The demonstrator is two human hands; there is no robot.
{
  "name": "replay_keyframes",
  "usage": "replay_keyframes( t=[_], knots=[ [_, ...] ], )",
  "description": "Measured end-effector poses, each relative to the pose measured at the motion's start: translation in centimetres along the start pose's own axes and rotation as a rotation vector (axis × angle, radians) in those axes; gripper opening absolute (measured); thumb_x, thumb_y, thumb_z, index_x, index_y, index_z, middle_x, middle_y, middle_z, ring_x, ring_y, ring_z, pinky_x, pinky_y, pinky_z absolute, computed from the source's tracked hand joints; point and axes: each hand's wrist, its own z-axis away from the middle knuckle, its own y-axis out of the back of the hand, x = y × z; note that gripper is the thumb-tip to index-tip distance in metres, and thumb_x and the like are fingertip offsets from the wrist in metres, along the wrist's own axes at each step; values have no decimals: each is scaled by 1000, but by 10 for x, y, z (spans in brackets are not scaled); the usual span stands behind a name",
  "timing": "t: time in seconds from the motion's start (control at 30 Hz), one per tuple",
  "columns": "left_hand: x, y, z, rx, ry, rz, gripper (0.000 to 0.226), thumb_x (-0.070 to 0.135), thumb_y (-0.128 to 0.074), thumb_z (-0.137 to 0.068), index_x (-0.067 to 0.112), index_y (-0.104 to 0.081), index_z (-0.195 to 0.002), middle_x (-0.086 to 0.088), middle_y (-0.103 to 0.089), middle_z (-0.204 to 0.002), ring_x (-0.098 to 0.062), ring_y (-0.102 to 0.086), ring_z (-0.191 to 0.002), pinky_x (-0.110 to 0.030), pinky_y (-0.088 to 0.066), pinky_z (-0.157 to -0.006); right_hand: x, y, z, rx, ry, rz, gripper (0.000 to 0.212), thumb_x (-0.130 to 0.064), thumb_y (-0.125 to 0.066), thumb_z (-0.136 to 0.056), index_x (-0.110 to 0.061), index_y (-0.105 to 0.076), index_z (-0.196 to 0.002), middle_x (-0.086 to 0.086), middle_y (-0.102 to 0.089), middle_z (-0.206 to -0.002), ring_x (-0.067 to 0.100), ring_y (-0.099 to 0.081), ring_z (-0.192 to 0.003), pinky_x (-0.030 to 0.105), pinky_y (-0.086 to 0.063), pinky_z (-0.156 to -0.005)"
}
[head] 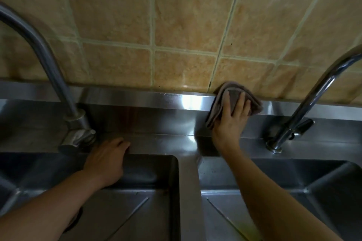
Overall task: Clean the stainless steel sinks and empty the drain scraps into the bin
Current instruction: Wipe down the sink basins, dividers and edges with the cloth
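Two sinks [177, 182] lie near; a folded cloth [234, 101] is pressed flat by the right hand [232, 121], fingers spread, on the far splashback ledge [156, 99]. Long overlapping strokes are best kept there, steadied by the left hand [106, 162] resting loosely at the left basin's far rim.

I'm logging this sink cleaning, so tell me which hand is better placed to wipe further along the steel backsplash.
The right hand: it already presses the folded cloth against the backsplash. The left hand holds nothing and rests on the left sink's rim.

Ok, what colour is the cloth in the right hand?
Greyish brown, a dull taupe. The head view shows the cloth best, under the right hand.
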Motion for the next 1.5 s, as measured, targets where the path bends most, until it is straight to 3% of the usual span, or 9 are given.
replay_keyframes(
  t=[0.3,0.4,0.5,0.6,0.67,0.8,1.07,1.3,1.5],
  knots=[
    [-19,-8,15,38,-43,37,74,9,-58,-85,23,-24,-149,2,-14,-157,-20,-22,-142,-27,-25,-114,-123,-70,29,-69,545,248,66,-22,-32,-78,-26,-37,-145,12,-30,-154,33,-17,-140,58,-19,-107],
    [-23,-6,20,32,-30,39,76,10,-59,-84,24,-23,-150,1,-14,-157,-20,-20,-142,-30,-27,-113,-111,-65,22,-101,686,306,66,-25,-37,-79,-26,-35,-145,10,-29,-154,30,-16,-141,52,-21,-111],
    [-25,-5,28,53,-29,70,72,9,-56,-86,24,-24,-149,2,-14,-156,-19,-19,-142,-30,-25,-114,-52,-44,13,-35,626,331,75,-23,-53,-78,-29,-27,-148,9,-24,-156,29,-13,-142,44,-10,-114],
    [-31,-4,35,74,-47,107,71,8,-54,-86,24,-25,-149,3,-15,-156,-17,-21,-141,-27,-26,-112,-14,-31,12,18,363,338,91,-16,-69,-77,-32,-16,-150,12,-15,-158,33,-8,-143,53,-13,-113],
    [-39,-6,37,67,-61,132,75,7,-54,-87,25,-20,-150,6,-11,-158,-15,-18,-143,-26,-25,-113,-26,-37,14,31,333,326,84,-21,-61,-82,-29,-14,-151,15,-11,-158,37,-6,-144,60,-14,-112],
    [-57,-10,36,24,-113,168,80,9,-56,-87,27,-13,-152,10,-4,-160,-10,-12,-145,-24,-19,-116,-95,-63,24,-15,514,313,67,-29,-33,-83,-26,-20,-149,14,-16,-157,35,-8,-143,60,-13,-111],
    [-69,-14,36,-23,-200,179,83,11,-56,-87,20,-7,-153,7,3,-160,-11,-8,-146,-28,-17,-118,-197,-106,31,-22,961,407,74,-29,-69,-76,-24,-39,-144,10,-33,-153,35,-30,-140,56,-14,-110],
    [-72,-10,51,62,-153,246,82,6,-58,-88,23,-11,-152,7,-4,-160,-12,-8,-146,-33,-17,-118,-113,-73,19,-70,1155,652,84,-17,-59,-74,-22,-19,-148,3,-12,-158,24,10,-147,47,3,-116],
    [-78,-8,62,91,-186,216,77,8,-58,-88,20,-16,-151,4,-13,-158,-13,-16,-144,-30,-24,-114,-152,-88,25,-109,1235,676,67,-21,-44,-83,-20,-26,-148,1,-17,-158,27,-10,-145,48,0,-115]
  ],
)
